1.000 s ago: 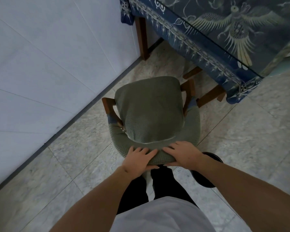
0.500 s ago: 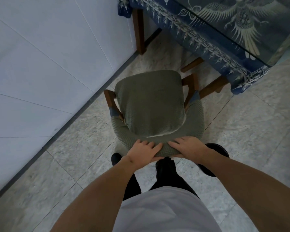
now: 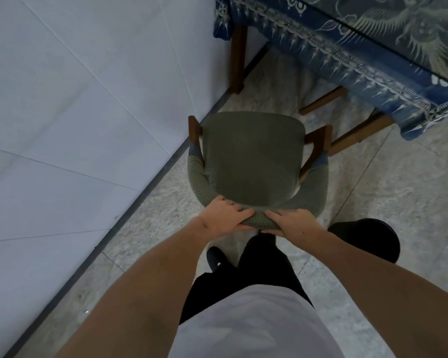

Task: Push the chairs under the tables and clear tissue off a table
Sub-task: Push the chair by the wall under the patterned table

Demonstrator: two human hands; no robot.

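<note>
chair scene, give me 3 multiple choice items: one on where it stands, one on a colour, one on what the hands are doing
1. Where is the chair?
A. tucked fully under the table
B. on the floor short of the table, near the wall
C. lying on its side

2. What colour is the tablecloth?
A. red
B. plain white
C. blue with pale pattern

3. What are the hands doing?
A. both grip the chair's backrest
B. both hang free
C. one holds a tissue

Answers: 1 B, its seat lies clear of the table edge; 2 C, pale patterns on blue; 3 A, left hand and right hand wrap the backrest top.
</note>
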